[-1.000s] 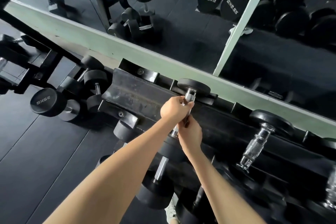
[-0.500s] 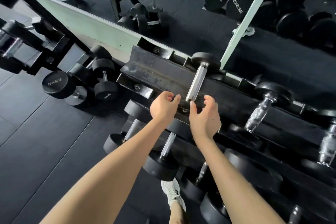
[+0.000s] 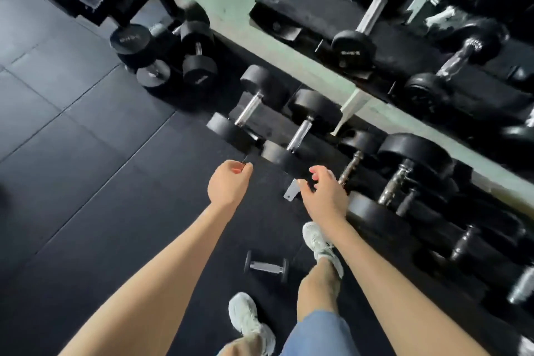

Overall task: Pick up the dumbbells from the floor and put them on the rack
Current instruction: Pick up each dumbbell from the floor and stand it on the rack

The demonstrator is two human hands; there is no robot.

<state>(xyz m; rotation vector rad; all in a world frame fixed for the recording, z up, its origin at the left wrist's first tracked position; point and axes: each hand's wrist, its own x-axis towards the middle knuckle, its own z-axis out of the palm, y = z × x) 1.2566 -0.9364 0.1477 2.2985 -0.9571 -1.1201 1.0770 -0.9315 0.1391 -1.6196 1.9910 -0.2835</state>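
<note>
Both hands free here! The left hand [image 3: 229,186] hangs with its fingers [image 3: 241,166] loosely curled, thumb close to the tips, pinching nothing. The right hand [image 3: 325,196] is much the same, fingers [image 3: 319,173] half curled and slightly apart, gripping nothing. They hover in front of the rack [image 3: 300,24], just short of its lower row.

My read: we're between loads, and the next pickup is on. The target is a small dumbbell [image 3: 266,266] lying on the floor [image 3: 86,182], well below the fingers and back toward the body, between the white shoes [image 3: 320,243]. That calls for a bend at the knees, a reach down and back, a full wrap round the steel handle, then a lift to a free slot. A light one, I'd judge; one hand should do.

Now the count. There's one small dumbbell by the feet. Off to the left of the fingers and beyond them sits a floor cluster [image 3: 173,58], three I think, though blur makes that unsure. On the rack there are two top-row dumbbells [image 3: 368,16], beyond and right of the fingers. The lower-row dumbbells [image 3: 300,130] number at least four, with more smearing off to the right.
</note>
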